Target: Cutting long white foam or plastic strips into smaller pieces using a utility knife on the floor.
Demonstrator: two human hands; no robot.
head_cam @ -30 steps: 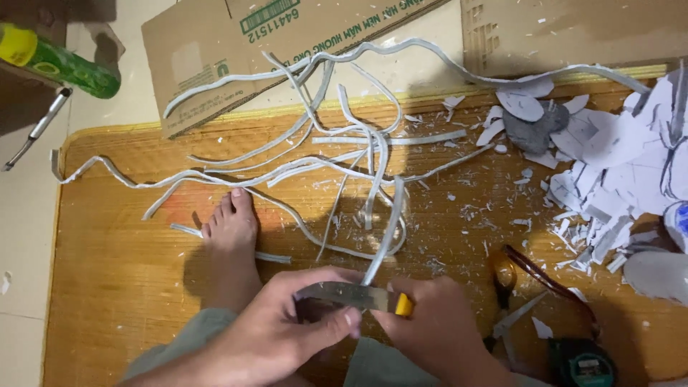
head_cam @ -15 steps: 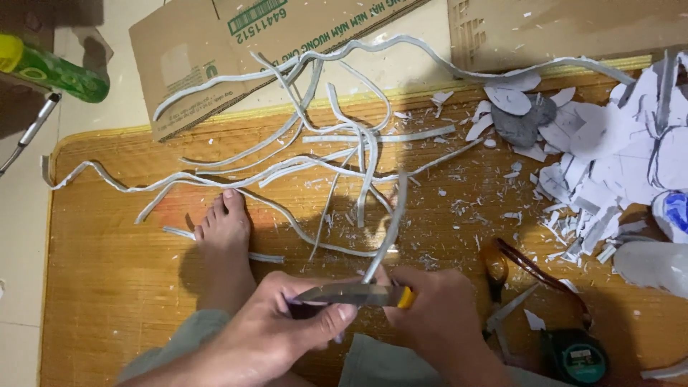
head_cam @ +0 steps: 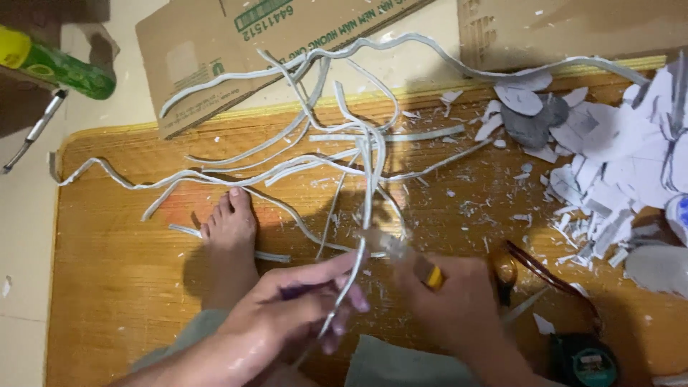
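My left hand [head_cam: 287,315] pinches a long white strip [head_cam: 367,193] near its lower end; the strip rises from my fingers into a tangle of similar strips [head_cam: 301,154] on the bamboo mat [head_cam: 122,272]. A thin dark piece also shows under my left fingers. My right hand [head_cam: 459,308] grips a utility knife [head_cam: 405,256] with a yellow end. Its blurred blade points up-left and meets the held strip just above my left fingers. My bare foot [head_cam: 229,236] rests on the mat left of the hands.
A flattened cardboard box [head_cam: 208,50] lies at the top, a green bottle [head_cam: 61,68] and a thin metal tool [head_cam: 32,132] at the far left. White and grey offcuts [head_cam: 616,158] pile at the right. Brown-handled scissors [head_cam: 519,269] and a tape measure [head_cam: 584,362] lie near my right hand.
My hands have drawn slightly apart. The knife has tilted from level to slanting up-left, and my left hand has slid lower along the strip.
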